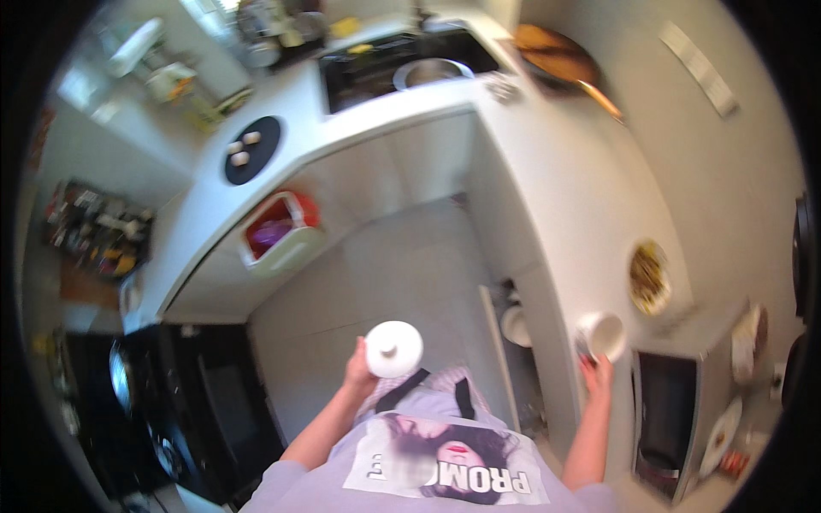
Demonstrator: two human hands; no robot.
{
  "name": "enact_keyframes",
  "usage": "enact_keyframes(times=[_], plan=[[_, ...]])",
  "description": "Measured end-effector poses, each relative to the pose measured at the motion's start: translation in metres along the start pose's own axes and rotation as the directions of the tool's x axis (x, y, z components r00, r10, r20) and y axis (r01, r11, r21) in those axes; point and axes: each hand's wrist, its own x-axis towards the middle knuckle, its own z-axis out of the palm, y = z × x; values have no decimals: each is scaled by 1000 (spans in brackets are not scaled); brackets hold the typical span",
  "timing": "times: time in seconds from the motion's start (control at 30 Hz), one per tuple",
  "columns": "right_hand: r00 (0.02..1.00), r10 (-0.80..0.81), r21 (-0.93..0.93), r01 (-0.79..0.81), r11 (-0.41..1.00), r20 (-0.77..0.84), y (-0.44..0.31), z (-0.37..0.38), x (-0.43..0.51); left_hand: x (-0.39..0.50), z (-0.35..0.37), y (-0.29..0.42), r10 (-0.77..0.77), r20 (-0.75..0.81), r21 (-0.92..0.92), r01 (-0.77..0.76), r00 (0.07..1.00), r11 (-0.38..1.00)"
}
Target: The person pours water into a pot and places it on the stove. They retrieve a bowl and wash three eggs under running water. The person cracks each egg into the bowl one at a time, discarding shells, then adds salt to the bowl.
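A round white lid (404, 340) with a small central knob is in my left hand (361, 373), gripped at its left edge above the floor. My right hand (599, 375) has its fingers on the near side of a white ceramic pot (608, 336) at the right-hand counter. The pot's mouth faces up towards me and its inside looks pale. Motion blur hides whether its base touches the counter. An oval dish of brown food (649, 277) sits just beyond the pot.
A microwave oven (667, 404) stands right of my right arm. Below the counter, a cabinet door (499, 353) hangs open. A bin (285, 231) with a purple liner is fixed to the left cabinets. The sink (365, 77) holds a metal basin (433, 70). A black board (256, 154) bears several pale pieces.
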Motion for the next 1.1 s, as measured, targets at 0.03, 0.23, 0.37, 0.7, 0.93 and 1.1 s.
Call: enact_keyframes(times=[0.03, 0.23, 0.37, 0.7, 0.93, 1.1], plan=[[1000, 16, -17, -15, 1000, 23, -1, -12, 9, -2, -4, 3, 11, -15, 16, -10, 1000, 1000], [962, -68, -202, 13, 979, -266, -24, 5, -10, -11, -31, 57, 71, -33, -174, -76, 997, 982], [938, -186, -145, 149, 978, -293, -10, 56, -20, 20, -46, 133, 108, -36, -247, -114, 993, 962], [917, -65, -473, 262, 841, 393, 34, 469, -91, 88, -131, 269, 213, -219, -281, -271, 952, 921], [608, 237, -592, 489, 641, 758, 121, 803, -89, 104, -124, 308, 206, -469, -428, -424, 859, 798], [448, 439, -628, 536, 565, 778, 194, 1001, -82, 135, -109, 310, 150, -690, -494, -613, 708, 617]])
